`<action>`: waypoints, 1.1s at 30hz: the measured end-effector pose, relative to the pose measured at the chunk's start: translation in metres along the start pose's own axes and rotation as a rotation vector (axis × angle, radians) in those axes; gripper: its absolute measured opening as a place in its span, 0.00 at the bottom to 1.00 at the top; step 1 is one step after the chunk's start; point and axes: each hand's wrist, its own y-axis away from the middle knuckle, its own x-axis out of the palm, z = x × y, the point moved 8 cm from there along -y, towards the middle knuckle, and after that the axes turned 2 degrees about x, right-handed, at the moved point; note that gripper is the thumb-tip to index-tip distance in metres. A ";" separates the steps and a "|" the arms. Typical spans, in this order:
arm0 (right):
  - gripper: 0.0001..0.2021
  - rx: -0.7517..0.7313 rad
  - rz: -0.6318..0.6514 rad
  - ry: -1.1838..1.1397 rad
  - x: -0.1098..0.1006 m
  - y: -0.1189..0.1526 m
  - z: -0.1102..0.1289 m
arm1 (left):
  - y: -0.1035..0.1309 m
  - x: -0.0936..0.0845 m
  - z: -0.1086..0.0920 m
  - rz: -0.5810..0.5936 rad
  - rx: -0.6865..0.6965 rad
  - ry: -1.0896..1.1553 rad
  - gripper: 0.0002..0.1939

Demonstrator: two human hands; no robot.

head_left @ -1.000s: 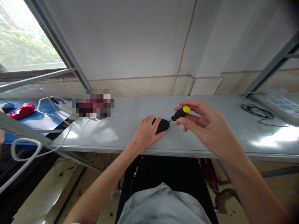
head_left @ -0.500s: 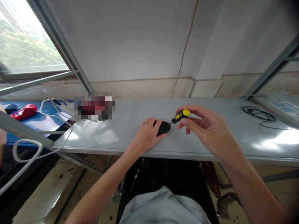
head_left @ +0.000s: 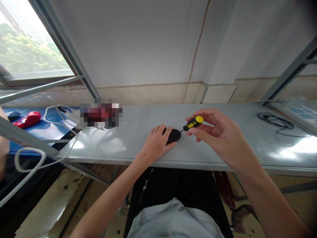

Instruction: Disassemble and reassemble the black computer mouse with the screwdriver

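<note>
A black computer mouse point(head_left: 174, 135) lies on the grey tabletop point(head_left: 138, 115). My left hand point(head_left: 158, 140) is closed round its left part and holds it down, so that part is hidden. In my right hand point(head_left: 213, 129) is a short black and yellow screwdriver point(head_left: 193, 123), gripped by its handle between thumb and fingers. Its thin shaft tilts down to the left, and the tip meets the right end of the mouse. Whether the tip sits in a screw is too small to tell.
A coiled black cable point(head_left: 274, 120) lies at the right. White cables point(head_left: 55, 124) and a blurred-out dark red item point(head_left: 101, 114) are at the left. Beyond the metal frame, a red object point(head_left: 28, 119) rests on a blue surface point(head_left: 47, 129), beside part of another person's arm point(head_left: 3, 145).
The screwdriver handle has shifted slightly right and turned a little within my right fingers. My left hand and the mouse stay in place.
</note>
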 end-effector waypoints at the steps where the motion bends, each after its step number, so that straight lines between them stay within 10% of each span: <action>1: 0.22 0.000 -0.006 -0.002 0.000 -0.001 0.000 | 0.000 0.000 0.000 0.001 0.002 -0.003 0.26; 33: 0.14 -0.068 0.033 0.114 0.001 0.004 0.007 | 0.000 0.000 0.001 0.000 -0.004 0.006 0.27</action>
